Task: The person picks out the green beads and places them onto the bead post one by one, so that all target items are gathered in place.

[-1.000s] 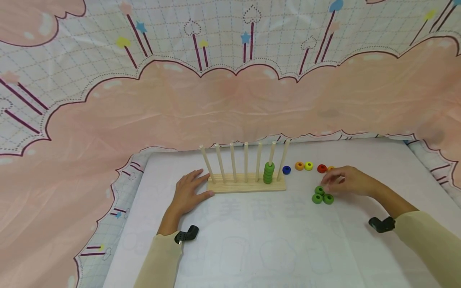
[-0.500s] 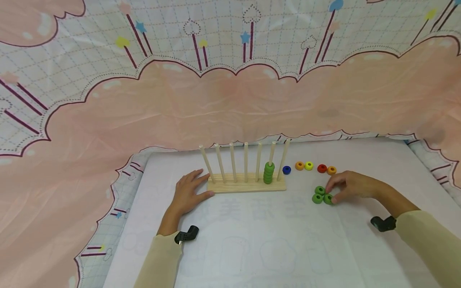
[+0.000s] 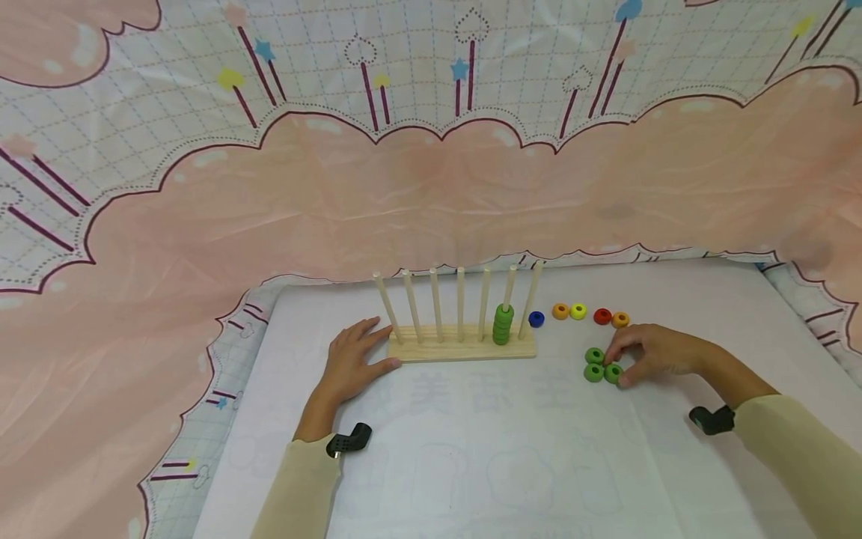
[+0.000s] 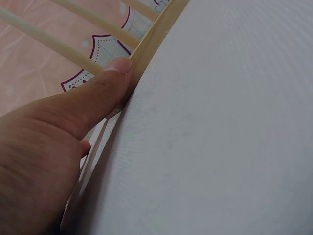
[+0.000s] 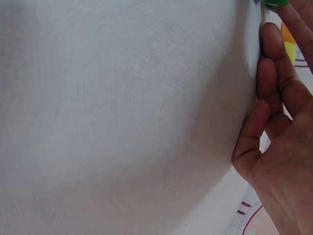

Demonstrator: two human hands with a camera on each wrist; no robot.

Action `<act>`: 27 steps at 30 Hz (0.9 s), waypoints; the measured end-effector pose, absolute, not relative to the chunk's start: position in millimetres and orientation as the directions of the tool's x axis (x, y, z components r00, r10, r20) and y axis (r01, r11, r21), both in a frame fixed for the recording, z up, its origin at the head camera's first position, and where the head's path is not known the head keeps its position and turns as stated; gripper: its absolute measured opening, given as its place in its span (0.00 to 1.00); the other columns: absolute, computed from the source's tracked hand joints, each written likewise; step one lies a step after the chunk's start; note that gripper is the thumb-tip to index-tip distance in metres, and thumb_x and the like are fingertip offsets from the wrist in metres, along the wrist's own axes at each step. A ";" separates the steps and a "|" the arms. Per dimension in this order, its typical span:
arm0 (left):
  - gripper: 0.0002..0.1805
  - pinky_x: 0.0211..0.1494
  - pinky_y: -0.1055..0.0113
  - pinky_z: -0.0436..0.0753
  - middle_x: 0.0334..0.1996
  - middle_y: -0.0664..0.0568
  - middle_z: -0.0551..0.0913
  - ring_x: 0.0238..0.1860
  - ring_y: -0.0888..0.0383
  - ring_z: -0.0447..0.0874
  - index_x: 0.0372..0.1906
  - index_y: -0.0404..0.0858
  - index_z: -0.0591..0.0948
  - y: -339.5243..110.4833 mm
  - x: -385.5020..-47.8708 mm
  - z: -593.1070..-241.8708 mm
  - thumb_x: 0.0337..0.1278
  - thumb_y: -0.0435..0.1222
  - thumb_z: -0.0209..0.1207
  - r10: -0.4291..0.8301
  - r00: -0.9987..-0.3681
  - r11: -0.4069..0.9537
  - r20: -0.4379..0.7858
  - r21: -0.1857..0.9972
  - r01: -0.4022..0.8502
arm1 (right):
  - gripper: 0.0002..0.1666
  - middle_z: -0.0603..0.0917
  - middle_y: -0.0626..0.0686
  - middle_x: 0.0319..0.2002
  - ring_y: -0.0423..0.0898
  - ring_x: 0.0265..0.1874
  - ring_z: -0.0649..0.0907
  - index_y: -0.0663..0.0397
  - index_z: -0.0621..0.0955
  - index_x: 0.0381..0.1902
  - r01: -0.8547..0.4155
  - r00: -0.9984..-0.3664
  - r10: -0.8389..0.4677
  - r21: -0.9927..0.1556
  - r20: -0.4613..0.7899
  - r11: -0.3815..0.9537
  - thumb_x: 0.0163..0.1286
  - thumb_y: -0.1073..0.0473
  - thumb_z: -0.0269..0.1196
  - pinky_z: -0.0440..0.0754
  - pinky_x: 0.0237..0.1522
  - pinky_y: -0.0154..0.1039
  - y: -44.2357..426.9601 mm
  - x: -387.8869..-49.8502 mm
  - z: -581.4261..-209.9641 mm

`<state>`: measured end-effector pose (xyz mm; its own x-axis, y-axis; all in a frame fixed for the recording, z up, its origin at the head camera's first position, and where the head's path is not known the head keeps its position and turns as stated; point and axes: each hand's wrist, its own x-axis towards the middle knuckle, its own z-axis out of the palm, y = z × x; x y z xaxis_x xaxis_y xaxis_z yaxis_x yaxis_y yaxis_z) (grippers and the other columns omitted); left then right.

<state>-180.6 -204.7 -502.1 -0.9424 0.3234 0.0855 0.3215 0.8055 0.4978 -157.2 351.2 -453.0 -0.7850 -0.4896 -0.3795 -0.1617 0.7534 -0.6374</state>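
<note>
Right hand (image 3: pixel 663 350) pinches a green bead (image 3: pixel 612 375) between thumb and index. Bead sits on the bench (image 3: pixel 471 457), at the fingertips, left of the palm; two more green beads (image 3: pixel 593 376) cluster just beside it. Left hand (image 3: pixel 353 359) spread, thumb and index against the rack's (image 3: pixel 444 352) left end, well apart from the bead.

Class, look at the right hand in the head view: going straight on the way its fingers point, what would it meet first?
The right hand would most likely meet the rightmost loose green bead, right at its fingertips; whether they touch is unclear.
</note>
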 end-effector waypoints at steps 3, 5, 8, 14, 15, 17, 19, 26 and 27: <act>0.40 0.78 0.34 0.52 0.77 0.45 0.66 0.78 0.40 0.59 0.72 0.49 0.75 -205.0 -180.4 -502.2 0.55 0.57 0.70 0.322 -0.943 0.808 0.085 0.495 0.320 | 0.16 0.82 0.44 0.49 0.48 0.53 0.74 0.31 0.87 0.43 -0.162 -0.787 -0.486 -0.633 -0.380 0.757 0.58 0.45 0.77 0.74 0.56 0.48 350.6 -156.6 -453.5; 0.40 0.78 0.35 0.52 0.77 0.45 0.66 0.78 0.40 0.59 0.72 0.49 0.75 -205.0 -180.4 -502.3 0.55 0.57 0.70 0.322 -0.943 0.808 0.086 0.495 0.321 | 0.16 0.82 0.44 0.49 0.48 0.53 0.74 0.31 0.87 0.44 -0.165 -0.790 -0.485 -0.632 -0.376 0.758 0.58 0.45 0.77 0.74 0.55 0.49 350.4 -156.3 -453.8; 0.40 0.78 0.35 0.52 0.77 0.45 0.66 0.78 0.40 0.59 0.72 0.49 0.75 -205.1 -180.5 -503.2 0.55 0.57 0.70 0.320 -0.943 0.807 0.089 0.496 0.321 | 0.15 0.82 0.44 0.49 0.47 0.53 0.75 0.31 0.87 0.44 -0.169 -0.794 -0.481 -0.626 -0.371 0.761 0.58 0.45 0.77 0.74 0.56 0.49 350.9 -155.9 -454.2; 0.40 0.78 0.35 0.51 0.77 0.45 0.66 0.78 0.39 0.58 0.72 0.49 0.75 -205.8 -180.9 -503.7 0.55 0.58 0.69 0.319 -0.944 0.809 0.084 0.495 0.318 | 0.15 0.83 0.44 0.50 0.44 0.52 0.75 0.34 0.87 0.45 -0.149 -0.792 -0.489 -0.661 -0.365 0.735 0.60 0.46 0.76 0.74 0.57 0.50 352.5 -154.4 -455.0; 0.40 0.78 0.35 0.51 0.77 0.45 0.65 0.78 0.39 0.58 0.72 0.49 0.75 -206.0 -180.9 -503.6 0.55 0.58 0.69 0.320 -0.944 0.808 0.082 0.496 0.317 | 0.15 0.84 0.45 0.50 0.43 0.52 0.75 0.34 0.87 0.45 -0.148 -0.792 -0.494 -0.672 -0.359 0.726 0.60 0.47 0.76 0.74 0.57 0.50 353.1 -154.1 -455.4; 0.40 0.78 0.35 0.51 0.77 0.45 0.65 0.78 0.40 0.58 0.72 0.49 0.75 -206.2 -181.1 -503.6 0.56 0.58 0.69 0.320 -0.944 0.807 0.079 0.500 0.315 | 0.15 0.84 0.45 0.50 0.41 0.52 0.75 0.36 0.87 0.45 -0.144 -0.792 -0.501 -0.691 -0.348 0.708 0.61 0.48 0.75 0.73 0.57 0.50 354.7 -153.4 -456.0; 0.40 0.78 0.35 0.51 0.77 0.45 0.65 0.78 0.40 0.58 0.72 0.49 0.75 -206.4 -181.4 -503.8 0.56 0.58 0.69 0.322 -0.943 0.804 0.080 0.502 0.317 | 0.14 0.85 0.45 0.49 0.40 0.51 0.76 0.38 0.86 0.46 -0.146 -0.795 -0.506 -0.706 -0.333 0.693 0.62 0.49 0.75 0.74 0.57 0.47 355.7 -152.7 -456.6; 0.40 0.78 0.35 0.52 0.77 0.45 0.66 0.78 0.40 0.59 0.72 0.49 0.75 -205.7 -181.5 -503.7 0.55 0.57 0.70 0.322 -0.943 0.811 0.088 0.487 0.323 | 0.15 0.83 0.50 0.43 0.46 0.45 0.79 0.46 0.85 0.48 -0.114 -0.800 -0.501 -0.737 -0.329 0.666 0.64 0.52 0.73 0.78 0.47 0.36 351.9 -153.8 -449.3; 0.40 0.78 0.35 0.52 0.77 0.45 0.66 0.78 0.40 0.59 0.72 0.49 0.76 -205.5 -181.5 -503.4 0.55 0.57 0.70 0.321 -0.943 0.811 0.091 0.488 0.323 | 0.16 0.83 0.51 0.42 0.46 0.44 0.79 0.47 0.85 0.48 -0.104 -0.801 -0.499 -0.744 -0.331 0.660 0.64 0.53 0.73 0.79 0.46 0.36 350.8 -154.5 -448.0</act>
